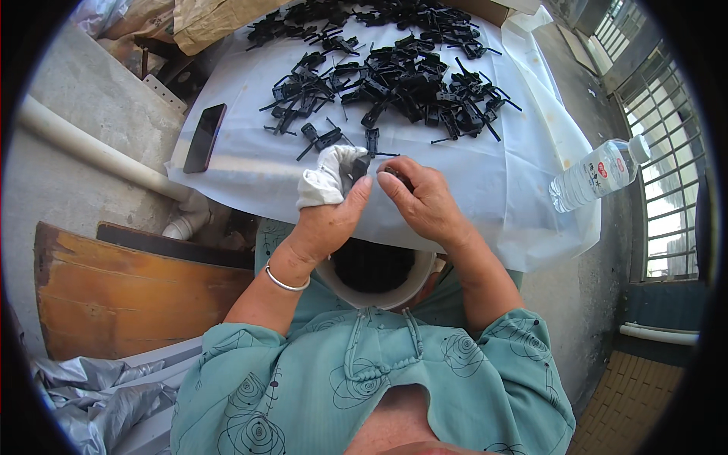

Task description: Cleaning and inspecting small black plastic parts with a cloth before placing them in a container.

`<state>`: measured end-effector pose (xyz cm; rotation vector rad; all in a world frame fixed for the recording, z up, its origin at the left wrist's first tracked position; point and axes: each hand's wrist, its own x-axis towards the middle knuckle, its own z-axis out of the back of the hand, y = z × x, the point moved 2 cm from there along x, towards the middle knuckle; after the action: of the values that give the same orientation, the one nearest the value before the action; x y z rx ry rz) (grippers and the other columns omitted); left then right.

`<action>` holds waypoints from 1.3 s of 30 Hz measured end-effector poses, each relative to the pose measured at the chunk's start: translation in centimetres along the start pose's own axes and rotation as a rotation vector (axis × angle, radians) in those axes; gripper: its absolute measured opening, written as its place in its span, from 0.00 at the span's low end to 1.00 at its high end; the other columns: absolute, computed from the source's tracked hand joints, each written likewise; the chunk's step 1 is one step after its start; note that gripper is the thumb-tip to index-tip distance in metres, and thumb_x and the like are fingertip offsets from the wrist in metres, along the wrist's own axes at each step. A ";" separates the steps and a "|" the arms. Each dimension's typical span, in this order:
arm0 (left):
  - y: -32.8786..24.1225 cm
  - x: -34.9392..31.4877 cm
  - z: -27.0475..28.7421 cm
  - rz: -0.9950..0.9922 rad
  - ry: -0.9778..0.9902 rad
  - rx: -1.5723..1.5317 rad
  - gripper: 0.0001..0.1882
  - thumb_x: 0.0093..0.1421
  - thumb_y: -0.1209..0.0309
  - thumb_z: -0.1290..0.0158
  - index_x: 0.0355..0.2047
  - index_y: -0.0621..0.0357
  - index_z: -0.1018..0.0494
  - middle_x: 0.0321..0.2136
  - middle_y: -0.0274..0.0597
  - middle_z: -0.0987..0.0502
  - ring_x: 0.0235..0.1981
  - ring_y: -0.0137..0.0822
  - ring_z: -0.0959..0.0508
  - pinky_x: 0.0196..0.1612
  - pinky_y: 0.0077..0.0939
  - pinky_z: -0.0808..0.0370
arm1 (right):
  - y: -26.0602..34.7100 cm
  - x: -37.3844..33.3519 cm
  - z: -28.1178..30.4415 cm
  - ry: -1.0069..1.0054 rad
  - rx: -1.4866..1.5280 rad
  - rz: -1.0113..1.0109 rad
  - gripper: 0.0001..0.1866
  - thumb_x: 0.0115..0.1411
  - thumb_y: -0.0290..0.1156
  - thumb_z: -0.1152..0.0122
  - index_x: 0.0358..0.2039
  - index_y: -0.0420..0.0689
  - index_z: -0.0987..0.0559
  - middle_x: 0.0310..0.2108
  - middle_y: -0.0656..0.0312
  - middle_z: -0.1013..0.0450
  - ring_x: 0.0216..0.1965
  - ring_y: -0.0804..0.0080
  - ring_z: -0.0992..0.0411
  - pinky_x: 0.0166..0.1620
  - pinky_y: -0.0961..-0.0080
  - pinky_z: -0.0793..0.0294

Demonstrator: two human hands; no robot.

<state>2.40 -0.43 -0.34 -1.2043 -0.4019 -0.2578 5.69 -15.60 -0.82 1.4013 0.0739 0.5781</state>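
My left hand [331, 214], its fingers wrapped in a white cloth or glove [322, 178], is closed on a small black plastic part [361, 167] near the table's front edge. Close beside it, my right hand [426, 199] curls its fingers round something dark [404, 180] that is mostly hidden. Just beyond both hands lies a single black clip-like piece [372, 141] with a thin arm. Farther back spreads a heap of similar black plastic parts [406, 80]. Below my wrists stands a pale bucket [415, 292] with black material inside.
White plastic sheeting [500, 189] covers the table. A phone [205, 139] lies at its left edge, and a clear water bottle [595, 176] is at the right. Brown paper [216, 23] sits back left. On the left are a wooden board [136, 292] and a white pipe [98, 148].
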 end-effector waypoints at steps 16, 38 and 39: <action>-0.7 -0.4 -0.9 0.093 0.252 -0.259 0.15 0.58 0.76 0.59 0.47 0.62 0.37 0.28 0.32 0.33 0.27 0.20 0.37 0.30 0.14 0.36 | -0.8 0.1 0.2 0.150 0.176 -0.113 0.07 0.54 0.28 0.39 0.26 0.40 0.28 0.19 0.74 0.38 0.22 0.88 0.43 0.24 0.87 0.42; -1.9 -0.6 2.6 -0.220 0.186 0.537 0.14 0.54 0.71 0.47 0.39 0.66 0.28 0.35 0.52 0.26 0.38 0.49 0.26 0.42 0.34 0.29 | -0.7 0.9 0.7 -0.126 -0.623 0.156 0.07 0.58 0.31 0.47 0.27 0.41 0.27 0.19 0.57 0.30 0.20 0.66 0.32 0.25 0.70 0.32; -1.6 -0.3 2.4 -0.225 0.189 0.532 0.14 0.54 0.71 0.47 0.39 0.66 0.28 0.35 0.52 0.26 0.38 0.49 0.26 0.42 0.34 0.29 | -1.5 1.1 0.8 -0.131 -0.628 0.153 0.07 0.58 0.31 0.47 0.27 0.41 0.27 0.19 0.57 0.30 0.20 0.66 0.32 0.25 0.70 0.32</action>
<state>1.07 1.23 1.63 -0.6072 -0.4078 -0.4248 7.47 -15.93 -1.73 0.8313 -0.3012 0.5697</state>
